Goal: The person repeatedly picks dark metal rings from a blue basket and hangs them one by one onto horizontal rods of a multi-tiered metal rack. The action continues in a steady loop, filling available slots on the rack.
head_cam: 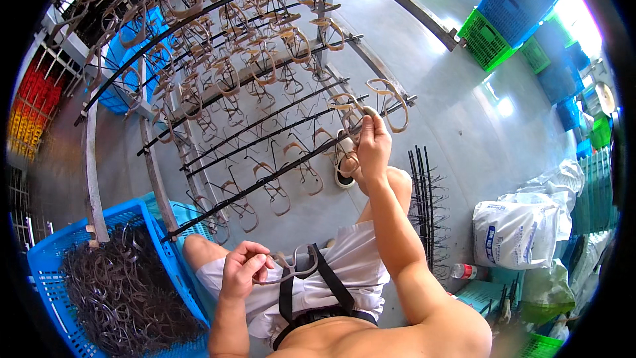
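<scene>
In my left hand (243, 269), above my lap, is a grey-brown eyeglass frame (304, 274), gripped by one end. My right hand (373, 141) is stretched forward to the nearest black rod (298, 163) of a hanging rack. Its thumb and fingers pinch a tan eyeglass frame (344, 106) at the rod. Right beside that hand, another tan frame (400, 115) hangs at the rod's right end. More frames hang along the same rod towards the left, among them one brown frame (279, 198). The hooks behind my right fingers are hidden.
A blue plastic crate (47, 278) full of dark eyeglass frames (119, 293) stands at my left. Farther rods carry many hanging frames (228, 74). Hooked black rods (422, 199) stand to my right, near a white sack (514, 233) and a bottle (467, 272). Stacked crates (516, 5) stand farther off.
</scene>
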